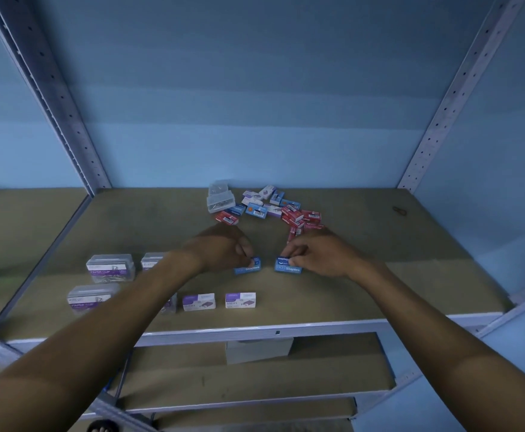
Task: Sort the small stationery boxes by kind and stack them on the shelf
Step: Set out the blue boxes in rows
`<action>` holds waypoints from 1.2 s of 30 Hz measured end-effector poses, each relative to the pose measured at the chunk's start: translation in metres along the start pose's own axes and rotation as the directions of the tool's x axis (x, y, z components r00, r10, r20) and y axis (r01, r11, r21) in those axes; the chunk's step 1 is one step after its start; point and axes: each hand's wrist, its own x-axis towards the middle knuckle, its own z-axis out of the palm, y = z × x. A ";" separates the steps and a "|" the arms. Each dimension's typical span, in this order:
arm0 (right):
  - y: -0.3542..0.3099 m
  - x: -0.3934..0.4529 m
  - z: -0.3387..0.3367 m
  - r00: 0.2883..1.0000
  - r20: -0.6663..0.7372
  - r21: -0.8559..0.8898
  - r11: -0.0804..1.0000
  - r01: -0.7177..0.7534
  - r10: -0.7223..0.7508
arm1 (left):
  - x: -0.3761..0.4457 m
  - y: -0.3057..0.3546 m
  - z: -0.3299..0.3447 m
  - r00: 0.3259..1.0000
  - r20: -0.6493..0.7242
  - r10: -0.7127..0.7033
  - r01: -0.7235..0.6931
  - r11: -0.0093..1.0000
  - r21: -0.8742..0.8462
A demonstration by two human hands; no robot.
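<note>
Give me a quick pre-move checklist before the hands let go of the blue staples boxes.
1. Left hand pinches its blue staples box: ok.
2. Right hand pinches the other blue box: ok.
3. Both boxes resting on the shelf board: cannot tell.
4. Blue boxes apart from the purple boxes: ok.
5. Unsorted pile finished: not ok, mixed boxes remain.
</note>
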 end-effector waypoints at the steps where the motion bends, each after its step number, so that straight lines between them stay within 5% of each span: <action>1: 0.007 -0.007 -0.005 1.000 -0.010 0.000 1.000 0.001 -0.001 | 0.003 0.009 0.004 1.000 0.011 0.025 -0.025 1.000 0.002; 8: 0.059 -0.066 -0.038 0.999 -0.003 -0.015 0.998 -0.054 0.054 | 0.029 0.081 0.036 0.984 0.084 0.156 -0.152 0.987 -0.048; 26: 0.106 -0.105 -0.042 0.997 0.034 0.031 0.997 -0.074 0.073 | 0.037 0.128 0.078 0.985 0.127 0.116 -0.113 0.993 -0.031; 32: 0.104 -0.084 -0.054 0.996 -0.066 0.068 0.996 -0.061 0.066 | 0.043 0.112 0.059 0.996 -0.093 0.013 -0.017 0.999 -0.036; 36: 0.098 -0.041 -0.044 0.983 -0.176 -0.054 0.997 -0.055 0.044 | 0.065 0.098 0.054 0.972 -0.188 -0.143 0.149 0.989 0.018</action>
